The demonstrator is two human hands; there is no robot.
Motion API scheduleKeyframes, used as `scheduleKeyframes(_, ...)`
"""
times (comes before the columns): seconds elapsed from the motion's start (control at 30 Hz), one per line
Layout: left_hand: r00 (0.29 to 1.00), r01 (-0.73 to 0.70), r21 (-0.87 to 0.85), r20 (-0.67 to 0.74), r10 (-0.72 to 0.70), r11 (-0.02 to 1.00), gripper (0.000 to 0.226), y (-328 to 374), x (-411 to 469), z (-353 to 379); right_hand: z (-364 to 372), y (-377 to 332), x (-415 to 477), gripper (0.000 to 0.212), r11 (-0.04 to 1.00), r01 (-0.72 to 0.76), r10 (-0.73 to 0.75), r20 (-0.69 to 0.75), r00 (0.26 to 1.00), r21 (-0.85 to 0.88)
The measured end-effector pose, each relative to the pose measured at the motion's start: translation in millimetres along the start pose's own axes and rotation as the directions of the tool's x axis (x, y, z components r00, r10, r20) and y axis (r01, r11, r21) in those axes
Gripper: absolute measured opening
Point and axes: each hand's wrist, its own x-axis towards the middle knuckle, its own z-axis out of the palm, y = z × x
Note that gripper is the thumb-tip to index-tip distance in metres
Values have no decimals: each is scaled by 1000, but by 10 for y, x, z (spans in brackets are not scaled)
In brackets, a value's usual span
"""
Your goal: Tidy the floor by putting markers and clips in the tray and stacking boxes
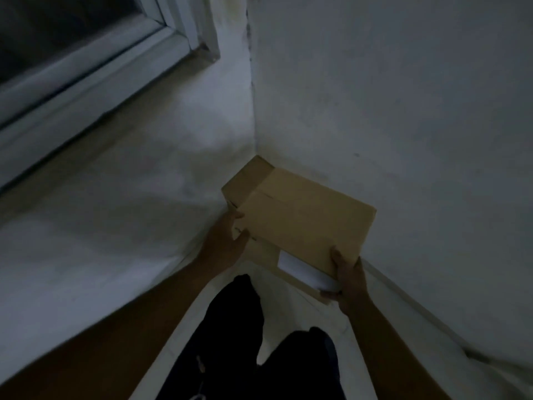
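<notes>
The left hand [227, 241] grips the near left side of a cardboard box [302, 215]; the right hand [349, 277] is closed on its near right corner, by a white label [300, 269]. The box sits tilted in the room's corner, seemingly atop a lower box [248, 180]. Set down askew, it could slide off, since the edges don't line up. Pale floor [115, 241], white walls [403, 96], a window frame [86, 67] at left; dim light.
</notes>
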Motion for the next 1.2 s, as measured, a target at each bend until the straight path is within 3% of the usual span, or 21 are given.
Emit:
scheduleKeyframes(0.23, 996, -30, 97, 81, 22, 995, 43, -99, 1112, -324, 905, -346, 675, 74, 999, -38, 38, -31, 999, 1)
scheduleKeyframes(0.4, 995, -19, 103, 101, 9, 995, 44, -142, 1519, -340, 1370, -514, 1122, 80, 985, -117, 114, 32, 993, 128)
scheduleKeyframes(0.63, 996, 0, 81, 94, -8, 997, 44, -230, 1903, -247, 1956, -420, 1684, 75, 973, -173, 168, 43, 985, 151)
scheduleKeyframes(0.77, 998, 1, 62, 69, -6, 998, 44, -334, 1964, -236, 2209, -428, 1981, 74, 974, -210, 210, -7, 978, -90)
scheduleKeyframes(0.87, 998, 1, 78, 68, -6, 997, 44, -424, 2014, -242, 2345, -481, 2325, 72, 916, -258, 260, -36, 965, -308)
scheduleKeyframes(0.93, 998, 7, 81, 64, -12, 997, 43, -461, 2008, -228, 2317, -460, 2501, 73, 869, -278, 313, 21, 949, -410)
scheduleKeyframes(1.07, 997, 39, 79, 56, -44, 996, 44, -453, 1955, -166, 2138, -646, 2480, 65, 872, -331, 411, 174, 895, -360)
scheduleKeyframes(1.2, 998, 47, 63, 48, -50, 997, 45, -393, 1871, -105, 1932, -780, 2456, 71, 901, -190, 235, 71, 969, -389)
